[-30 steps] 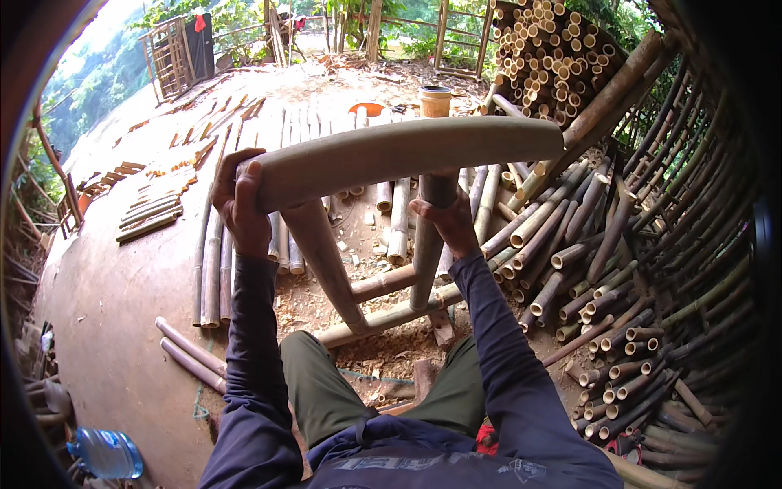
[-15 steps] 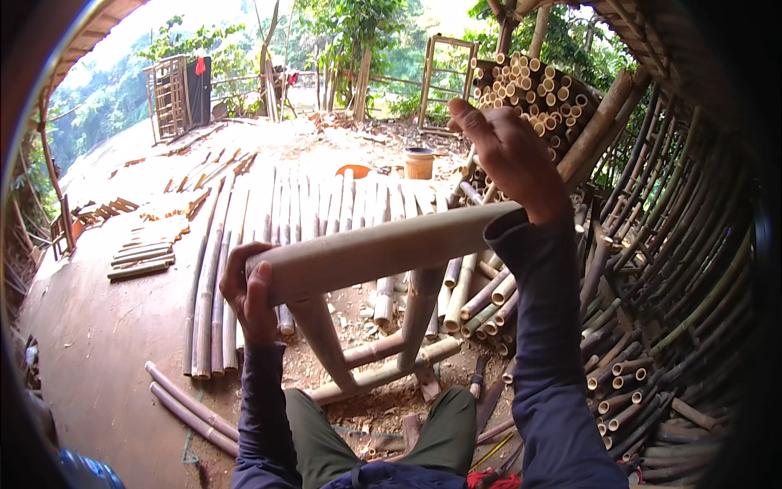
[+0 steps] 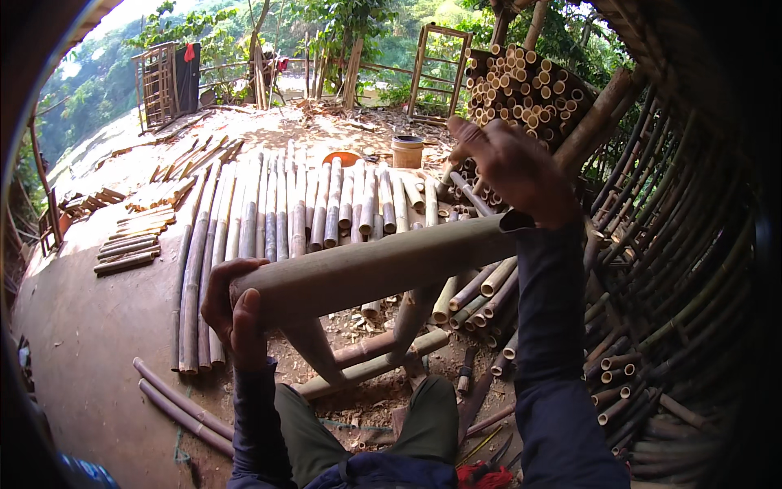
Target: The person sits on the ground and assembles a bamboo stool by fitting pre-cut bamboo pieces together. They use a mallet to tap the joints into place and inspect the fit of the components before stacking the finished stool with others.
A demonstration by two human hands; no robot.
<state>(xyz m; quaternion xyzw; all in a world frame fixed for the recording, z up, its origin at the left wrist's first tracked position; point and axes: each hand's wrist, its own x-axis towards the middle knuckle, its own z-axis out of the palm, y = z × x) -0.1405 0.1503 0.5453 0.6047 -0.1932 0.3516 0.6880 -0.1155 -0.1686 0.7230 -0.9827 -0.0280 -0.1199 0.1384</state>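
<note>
A frame of thick bamboo stands before me, with a wide top pole (image 3: pixel 383 265), two slanting legs (image 3: pixel 316 352) and lower crossbars (image 3: pixel 371 373) near the ground. My left hand (image 3: pixel 236 314) is wrapped round the left end of the top pole, its thumb on the near side. Above the pole's open right end, my right hand (image 3: pixel 521 171) is raised with its fingers curled in. It is slightly blurred, and whatever may be inside it is hidden. The frame's lower part stands just beyond my knees.
Rows of bamboo poles (image 3: pixel 273 204) lie beyond the frame. Cut poles are stacked at far right (image 3: pixel 529 90) and near right (image 3: pixel 615 383). Short pieces (image 3: pixel 130 244) and two curved poles (image 3: pixel 183 407) lie at left. A knife-like tool (image 3: pixel 467 367) and bucket (image 3: pixel 407 152) stand out.
The top pole and my left hand sit slightly lower in the picture. My right hand has come down a little and to the right, still closed. The background has shifted slightly with my head.
</note>
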